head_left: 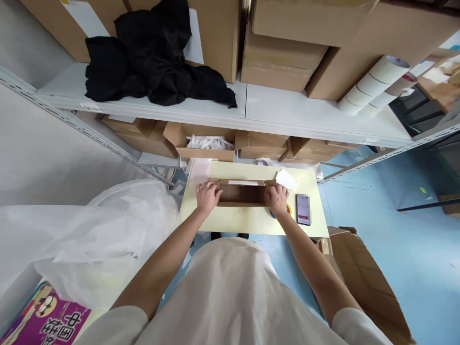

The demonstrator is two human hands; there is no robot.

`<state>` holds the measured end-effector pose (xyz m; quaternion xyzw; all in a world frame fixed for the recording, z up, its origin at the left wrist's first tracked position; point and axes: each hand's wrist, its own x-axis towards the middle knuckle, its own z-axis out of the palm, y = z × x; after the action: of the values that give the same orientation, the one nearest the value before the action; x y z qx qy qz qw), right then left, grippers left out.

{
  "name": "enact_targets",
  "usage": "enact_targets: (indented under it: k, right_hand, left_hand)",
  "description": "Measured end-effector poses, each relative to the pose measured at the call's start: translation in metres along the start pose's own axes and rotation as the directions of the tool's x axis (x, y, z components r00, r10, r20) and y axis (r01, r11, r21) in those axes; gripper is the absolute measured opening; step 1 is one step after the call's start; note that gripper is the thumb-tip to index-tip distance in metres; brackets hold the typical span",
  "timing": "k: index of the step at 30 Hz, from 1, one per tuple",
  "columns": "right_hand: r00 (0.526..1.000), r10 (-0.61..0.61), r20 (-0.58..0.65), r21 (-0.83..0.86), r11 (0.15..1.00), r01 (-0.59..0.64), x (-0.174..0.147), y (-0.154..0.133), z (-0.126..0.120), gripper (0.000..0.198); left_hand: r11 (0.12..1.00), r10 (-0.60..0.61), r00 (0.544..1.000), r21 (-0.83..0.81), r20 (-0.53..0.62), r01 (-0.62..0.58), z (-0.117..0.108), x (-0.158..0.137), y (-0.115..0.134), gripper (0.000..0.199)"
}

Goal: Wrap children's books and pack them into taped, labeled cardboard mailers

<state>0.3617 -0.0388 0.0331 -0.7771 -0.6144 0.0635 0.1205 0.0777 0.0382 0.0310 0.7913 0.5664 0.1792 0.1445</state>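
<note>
A small cardboard box (242, 204) lies open-topped on the pale yellow table (230, 223), its inside dark and brown. My left hand (207, 196) is closed on the box's left end, fingers curled over the edge. At the opposite end my right hand (276, 197) grips the box the same way. A white label strip (243, 182) shows along the box's far side. Partly hidden beneath my right hand is a roll of tape (289, 209) with a yellow rim. Just beyond that hand lies a white card (286, 179).
Right of the tape rests a phone (304, 209). Behind the table stands a metal shelf (280, 108) with cartons, black cloth (154, 57) and white rolls (373, 84). White plastic sheeting (118, 230) bulges at the left; a large cardboard piece (366, 282) leans at lower right.
</note>
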Motion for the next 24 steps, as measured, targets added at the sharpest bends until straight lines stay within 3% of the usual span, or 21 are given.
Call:
enact_targets:
  k: [1, 4, 6, 9, 12, 18, 24]
  right_hand:
    - [0.990, -0.109, 0.091, -0.029, 0.993, 0.112, 0.000, 0.001, -0.002, 0.022]
    - [0.875, -0.396, 0.277, 0.021, 0.913, 0.407, 0.004, 0.011, -0.008, 0.029]
    - [0.833, -0.462, 0.304, 0.050, 0.881, 0.470, 0.008, 0.018, -0.011, 0.059]
    - [0.810, -0.469, 0.352, 0.060, 0.875, 0.481, 0.018, 0.026, -0.014, 0.113]
    - [0.795, -0.457, 0.398, 0.071, 0.880, 0.470, 0.033, 0.028, -0.012, 0.137]
    - [0.782, -0.382, 0.493, 0.120, 0.920, 0.374, 0.061, 0.027, 0.002, 0.151]
    - [0.772, -0.415, 0.482, 0.267, 0.908, 0.321, 0.060, 0.033, 0.014, 0.145]
  left_hand:
    - [1.000, 0.025, 0.999, 0.012, 0.027, -0.026, -0.002, -0.001, 0.001, 0.029]
    - [0.996, 0.079, 0.985, 0.026, 0.156, -0.084, -0.006, -0.004, 0.000, 0.058]
    - [0.994, 0.092, 0.963, 0.037, 0.255, -0.105, -0.008, -0.005, -0.002, 0.084]
    - [0.995, 0.064, 0.952, 0.058, 0.300, -0.085, -0.003, -0.005, -0.001, 0.108]
    - [0.999, 0.020, 0.962, 0.038, 0.273, -0.031, 0.005, -0.004, 0.001, 0.115]
    - [0.997, -0.020, 0.972, -0.067, 0.236, 0.036, 0.018, -0.007, -0.002, 0.119]
    - [0.964, -0.046, 0.974, -0.245, 0.221, 0.101, 0.028, -0.018, -0.007, 0.119]
